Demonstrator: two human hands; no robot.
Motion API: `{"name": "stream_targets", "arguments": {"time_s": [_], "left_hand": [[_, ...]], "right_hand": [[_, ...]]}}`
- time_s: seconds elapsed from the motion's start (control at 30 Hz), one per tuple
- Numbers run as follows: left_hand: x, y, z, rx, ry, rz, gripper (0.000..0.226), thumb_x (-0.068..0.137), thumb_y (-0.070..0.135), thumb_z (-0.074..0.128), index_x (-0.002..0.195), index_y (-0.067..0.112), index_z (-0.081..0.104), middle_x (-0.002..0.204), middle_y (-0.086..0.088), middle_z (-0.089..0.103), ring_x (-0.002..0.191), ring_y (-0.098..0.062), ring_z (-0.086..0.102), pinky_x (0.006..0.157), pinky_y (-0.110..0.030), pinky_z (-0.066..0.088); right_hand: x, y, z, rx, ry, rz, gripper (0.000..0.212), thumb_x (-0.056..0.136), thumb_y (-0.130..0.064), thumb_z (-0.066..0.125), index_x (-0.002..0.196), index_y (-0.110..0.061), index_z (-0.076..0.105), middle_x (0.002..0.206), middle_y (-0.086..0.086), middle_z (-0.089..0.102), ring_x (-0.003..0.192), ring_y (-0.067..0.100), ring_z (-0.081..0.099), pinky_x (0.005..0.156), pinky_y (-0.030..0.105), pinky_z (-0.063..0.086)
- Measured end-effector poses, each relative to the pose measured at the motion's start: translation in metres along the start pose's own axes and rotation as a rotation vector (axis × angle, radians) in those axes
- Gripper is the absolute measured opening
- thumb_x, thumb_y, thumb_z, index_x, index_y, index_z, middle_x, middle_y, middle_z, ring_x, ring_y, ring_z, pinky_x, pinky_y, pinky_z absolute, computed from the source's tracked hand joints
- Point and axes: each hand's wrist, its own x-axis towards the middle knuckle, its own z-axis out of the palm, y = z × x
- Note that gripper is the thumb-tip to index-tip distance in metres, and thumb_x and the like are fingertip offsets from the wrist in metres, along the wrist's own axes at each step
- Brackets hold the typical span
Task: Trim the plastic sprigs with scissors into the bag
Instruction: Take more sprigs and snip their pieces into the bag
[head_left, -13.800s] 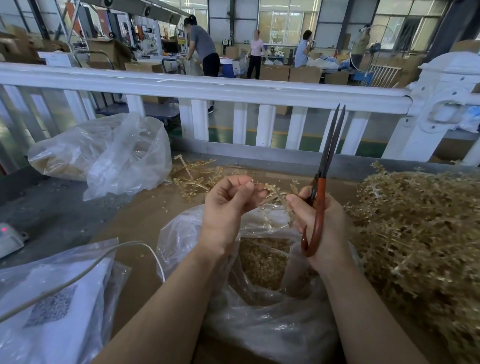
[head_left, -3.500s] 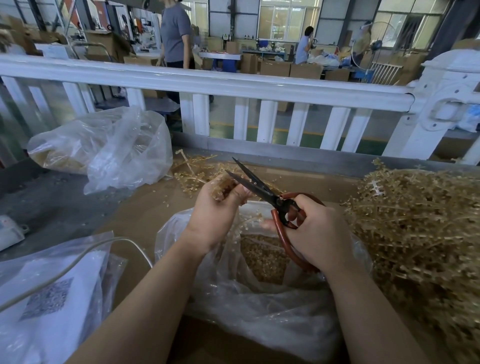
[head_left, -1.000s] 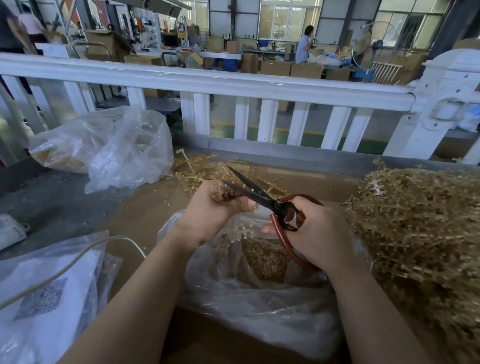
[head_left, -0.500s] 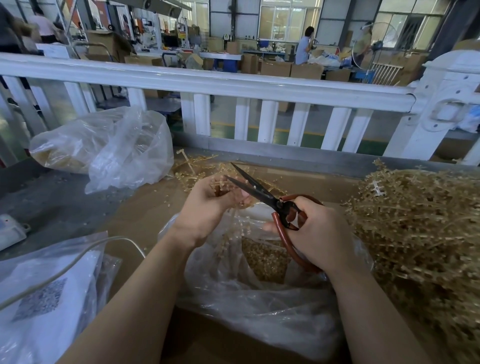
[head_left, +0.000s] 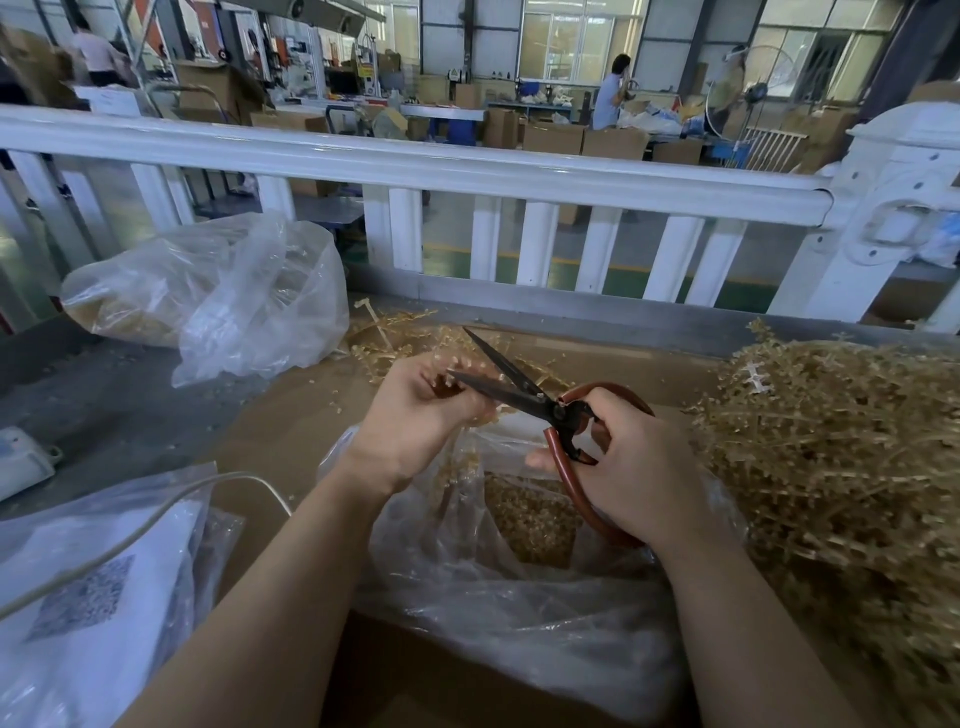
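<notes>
Over the open mouth of the clear bag (head_left: 519, 587), seen from the head camera, the left hand (head_left: 415, 415) pinches a gold plastic sprig (head_left: 441, 366) in its curled fingers (head_left: 470, 408), holding it just above the bag. The right hand (head_left: 631, 467) grips the red loop handles of the scissors (head_left: 524, 397), fingers wrapped through and around them. The dark blades stand partly apart, spread in a narrow V, with the lower blade touching or just beside the sprig at the left fingertips; whether the sprig sits fully between the blades is hard to tell.

Cut pieces already lie heaped in the bag's bottom. A large pile of untrimmed sprigs (head_left: 831, 441) rests on the counter (head_left: 280, 431) to the right, touching the bag, and loose stems (head_left: 384, 338) lie beyond the hands.

To make this cut well, I judge the sprig should be fed deep toward the pivot, where the blades bite hardest, and kept directly over the bag's opening so the pieces drop inside. The left fingertips sit very close to the edge and should stay behind the cut line. A second bag (head_left: 218, 296) sits well apart to the left, by the white railing (head_left: 415, 171).
</notes>
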Motion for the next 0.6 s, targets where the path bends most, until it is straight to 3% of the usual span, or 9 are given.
{"name": "stream_targets", "arguments": {"time_s": [0.33, 0.6], "left_hand": [[0.0002, 0.001, -0.0032, 0.074, -0.012, 0.002, 0.02, 0.075, 0.005, 0.072, 0.084, 0.022, 0.077, 0.085, -0.001, 0.075, 0.082, -0.017, 0.07, 0.075, -0.026, 0.053], [-0.0006, 0.0017, -0.0042, 0.105, -0.011, 0.012, 0.021, 0.076, 0.011, 0.072, 0.08, 0.03, 0.077, 0.077, 0.007, 0.072, 0.075, -0.008, 0.067, 0.07, -0.019, 0.049]], "right_hand": [[-0.0007, -0.0018, 0.0002, 0.001, 0.042, -0.028, 0.081, 0.068, -0.098, 0.032, 0.098, -0.031, 0.065, 0.079, -0.023, 0.057, 0.067, -0.005, 0.052, 0.058, 0.005, 0.036], [-0.0022, -0.007, -0.0037, 0.037, 0.044, -0.028, 0.065, 0.07, -0.085, 0.051, 0.096, -0.03, 0.071, 0.069, -0.034, 0.046, 0.064, -0.014, 0.049, 0.055, 0.003, 0.034]]}}
